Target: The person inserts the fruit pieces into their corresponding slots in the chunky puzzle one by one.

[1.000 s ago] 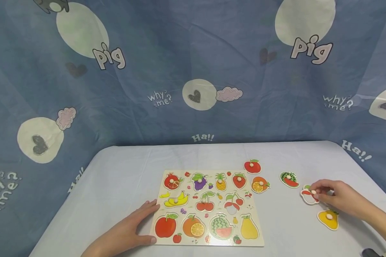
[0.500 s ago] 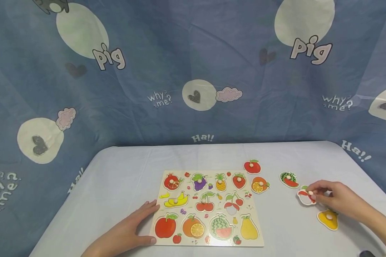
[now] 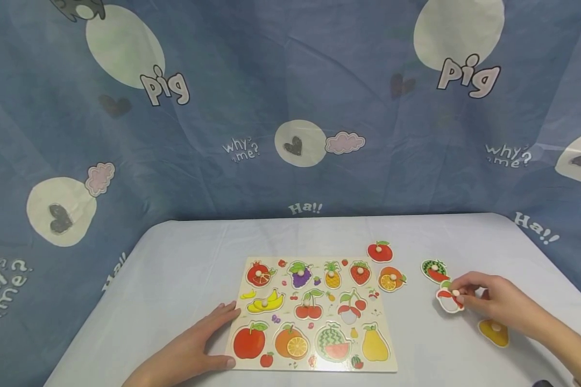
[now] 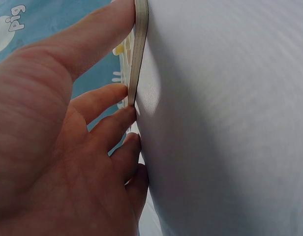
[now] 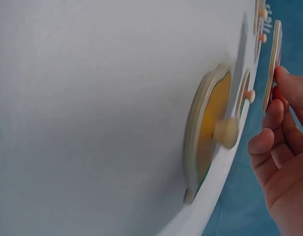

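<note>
So, my right hand (image 3: 491, 298) pinches the red-and-white fruit piece (image 3: 448, 303) by its knob (image 3: 455, 293), leaf end near twelve o'clock; in the wrist view it looks clear of the table (image 3: 465, 236). Just beside, the yellow piece (image 3: 491, 334) lies at six o'clock from the hand. Past the held piece, the watermelon piece (image 3: 434, 270) sits at eleven. Key relation, I'd judge: the red-and-white recess (image 3: 349, 314) on the board (image 3: 377, 322) is at nine o'clock from the piece. Farthest, my left hand (image 3: 198, 341) touches the board's nine-o'clock edge, fingers extended, grasping nothing.
</note>
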Action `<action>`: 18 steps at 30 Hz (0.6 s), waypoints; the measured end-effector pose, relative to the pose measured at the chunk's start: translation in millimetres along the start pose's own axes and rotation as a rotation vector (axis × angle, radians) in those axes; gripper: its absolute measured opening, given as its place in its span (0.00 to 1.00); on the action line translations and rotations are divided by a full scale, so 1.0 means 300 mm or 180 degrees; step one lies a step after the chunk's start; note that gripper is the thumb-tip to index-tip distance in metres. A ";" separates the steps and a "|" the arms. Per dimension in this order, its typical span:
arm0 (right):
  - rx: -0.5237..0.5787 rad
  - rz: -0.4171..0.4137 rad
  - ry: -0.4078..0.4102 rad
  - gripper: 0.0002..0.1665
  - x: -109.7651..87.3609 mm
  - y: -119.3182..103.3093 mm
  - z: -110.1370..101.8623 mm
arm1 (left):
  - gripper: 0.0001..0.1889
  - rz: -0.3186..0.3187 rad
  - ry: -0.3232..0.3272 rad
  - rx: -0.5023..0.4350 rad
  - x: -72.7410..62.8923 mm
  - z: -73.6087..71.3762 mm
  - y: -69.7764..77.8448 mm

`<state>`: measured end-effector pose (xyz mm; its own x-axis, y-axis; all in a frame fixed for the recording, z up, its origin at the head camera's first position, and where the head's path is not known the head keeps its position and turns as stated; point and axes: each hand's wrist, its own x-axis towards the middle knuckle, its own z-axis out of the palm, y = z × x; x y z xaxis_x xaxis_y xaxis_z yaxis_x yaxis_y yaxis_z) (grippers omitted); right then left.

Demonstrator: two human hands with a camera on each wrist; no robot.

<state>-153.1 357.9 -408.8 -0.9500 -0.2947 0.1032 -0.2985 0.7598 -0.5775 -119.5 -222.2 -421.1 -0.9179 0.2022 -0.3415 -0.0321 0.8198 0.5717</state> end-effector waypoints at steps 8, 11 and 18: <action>0.0032 -0.0082 -0.0046 0.14 0.015 -0.052 0.017 | 0.50 0.0006 -0.0009 -0.0016 -0.002 0.000 0.000; 0.0038 -0.0063 -0.0113 0.14 0.022 -0.067 0.019 | 0.50 0.0002 -0.0008 -0.0016 -0.003 0.000 0.000; 0.0004 -0.0129 -0.0207 0.13 0.034 -0.098 0.025 | 0.50 0.0017 0.0002 0.0012 -0.002 0.000 0.000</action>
<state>-153.5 328.2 -397.0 -0.9291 -0.3623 0.0737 -0.3364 0.7457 -0.5751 -118.9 -222.4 -420.8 -0.9183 0.2062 -0.3380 -0.0258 0.8207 0.5708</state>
